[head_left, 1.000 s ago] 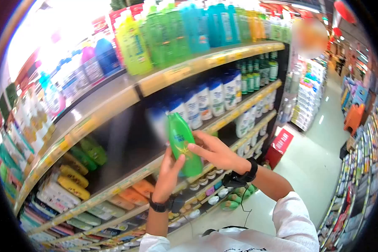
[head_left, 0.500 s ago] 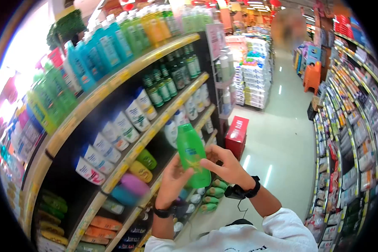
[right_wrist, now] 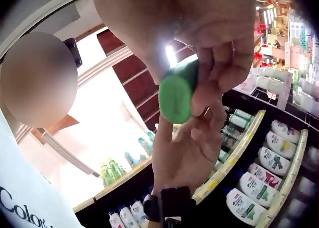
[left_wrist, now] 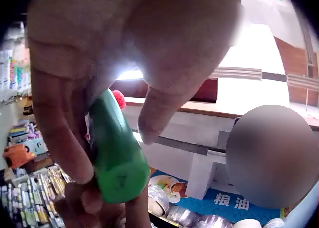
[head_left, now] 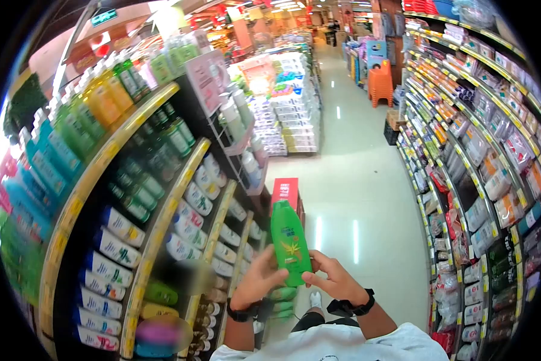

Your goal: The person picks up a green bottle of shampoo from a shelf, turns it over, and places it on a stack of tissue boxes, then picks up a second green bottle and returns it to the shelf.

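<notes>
A green shampoo bottle [head_left: 290, 237] with a yellow star-shaped print on its front stands tilted slightly in front of the body in the head view. My left hand [head_left: 257, 281] grips its left side near the base, thumb toward the front. On the opposite side my right hand [head_left: 338, 281] holds the lower edge between thumb and fingers. The flat green base of the bottle [left_wrist: 122, 180] faces the camera in the left wrist view, with fingers curled behind it. From the right wrist, the base of the bottle [right_wrist: 175, 99] shows between thumb and fingers.
Shelves [head_left: 156, 240] of white shampoo bottles and other toiletries run along the left. A red box [head_left: 286, 189] stands on the floor at the shelf end. To the right, a long shelf [head_left: 463, 162] of packaged goods borders the tiled aisle [head_left: 360, 180]; an orange stool stack [head_left: 380, 84] stands farther off.
The view has swung right, from the shampoo shelf to the aisle. Both hands keep hold of the green bottle, which now sits lower and nearer the body, its printed front turned up.
</notes>
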`<state>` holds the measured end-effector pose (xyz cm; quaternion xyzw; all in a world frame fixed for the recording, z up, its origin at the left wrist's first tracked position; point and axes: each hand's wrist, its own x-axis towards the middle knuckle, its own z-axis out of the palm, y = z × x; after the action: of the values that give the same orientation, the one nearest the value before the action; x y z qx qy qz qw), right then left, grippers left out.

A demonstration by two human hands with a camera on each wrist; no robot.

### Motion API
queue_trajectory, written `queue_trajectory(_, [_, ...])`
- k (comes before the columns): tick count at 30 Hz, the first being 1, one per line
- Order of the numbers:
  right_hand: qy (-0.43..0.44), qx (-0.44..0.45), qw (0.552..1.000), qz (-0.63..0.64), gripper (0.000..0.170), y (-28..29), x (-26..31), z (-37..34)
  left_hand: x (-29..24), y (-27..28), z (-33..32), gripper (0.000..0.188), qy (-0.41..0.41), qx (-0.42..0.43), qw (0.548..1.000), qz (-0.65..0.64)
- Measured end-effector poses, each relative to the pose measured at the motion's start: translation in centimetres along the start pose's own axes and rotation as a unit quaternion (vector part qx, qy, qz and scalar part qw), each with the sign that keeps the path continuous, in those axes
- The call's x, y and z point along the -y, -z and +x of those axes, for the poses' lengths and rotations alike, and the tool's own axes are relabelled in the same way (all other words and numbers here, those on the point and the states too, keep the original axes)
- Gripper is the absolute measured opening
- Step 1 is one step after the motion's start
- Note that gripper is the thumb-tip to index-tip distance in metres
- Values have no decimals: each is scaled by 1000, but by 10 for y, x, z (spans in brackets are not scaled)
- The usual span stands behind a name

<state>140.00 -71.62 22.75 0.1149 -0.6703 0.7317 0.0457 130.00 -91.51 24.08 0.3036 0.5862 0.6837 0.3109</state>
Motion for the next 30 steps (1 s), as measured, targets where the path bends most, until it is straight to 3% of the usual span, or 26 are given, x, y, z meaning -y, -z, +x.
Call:
queue_trajectory(3, [-12, -13, 1000, -24, 50, 33, -23, 10, 29, 13, 31, 76, 37, 54, 997, -43])
queue_trajectory(7, [-46, -17, 999, -1, 50, 68, -41, 37, 78, 53, 68, 61, 133, 101, 984, -58])
queue_trajectory(15, [-157, 97, 979, -83, 58, 146, -71, 108, 125, 85, 150, 56, 124, 19, 985, -116])
queue_trajectory(19, [-213, 115, 967, -76, 60, 180, -88, 136, 128, 77, 210, 50, 129, 43, 989, -60])
queue_trajectory(25, [-223, -52, 970, -84, 38, 241, -129, 163, 152, 75, 300, 56, 157, 90, 983, -39])
queue_trajectory(28, [-224, -55, 971, -62, 45, 285, -149, 183, 148, 72, 346, 57, 171, 117, 978, -22])
queue_trajectory(30, [-205, -52, 977, -35, 47, 311, -173, 196, 132, 79, 383, 60, 222, 154, 963, 12])
